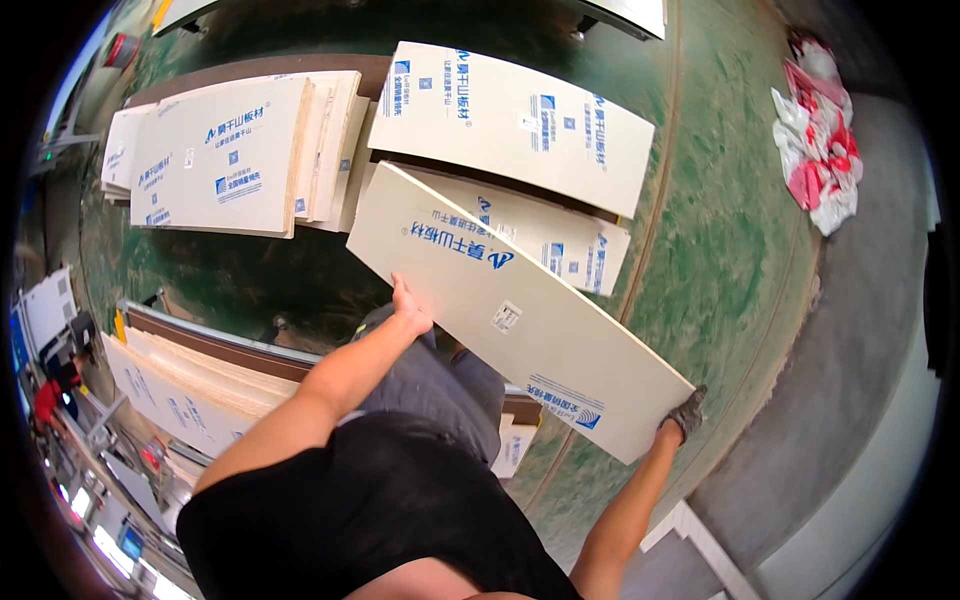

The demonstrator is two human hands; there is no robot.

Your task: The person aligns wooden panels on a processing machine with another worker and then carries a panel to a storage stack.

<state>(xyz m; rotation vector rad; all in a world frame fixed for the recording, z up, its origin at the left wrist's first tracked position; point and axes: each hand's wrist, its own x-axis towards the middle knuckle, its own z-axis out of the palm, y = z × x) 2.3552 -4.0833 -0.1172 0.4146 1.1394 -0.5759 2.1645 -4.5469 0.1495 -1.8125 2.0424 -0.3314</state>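
A long cream board [560, 320] with blue print and a small white label is held up in front of me, slanting from upper left to lower right. My bare left hand [410, 308] grips its near edge toward the left end; some of the fingers are hidden behind the panel. At the far right corner, my right hand [687, 415], in a dark glove, is closed around the short edge. Just beyond, partly covered by the held panel, lies another printed board [590, 262]. A further board [510, 120] lies flat behind that one.
At the left stands a stack of printed boards [225, 160] with uneven edges. More boards [180, 395] rest on a framed rack [230, 335] to my near left. Red and white plastic bags [822, 140] lie by the grey strip at far right. The floor [710, 210] is green and dusty.
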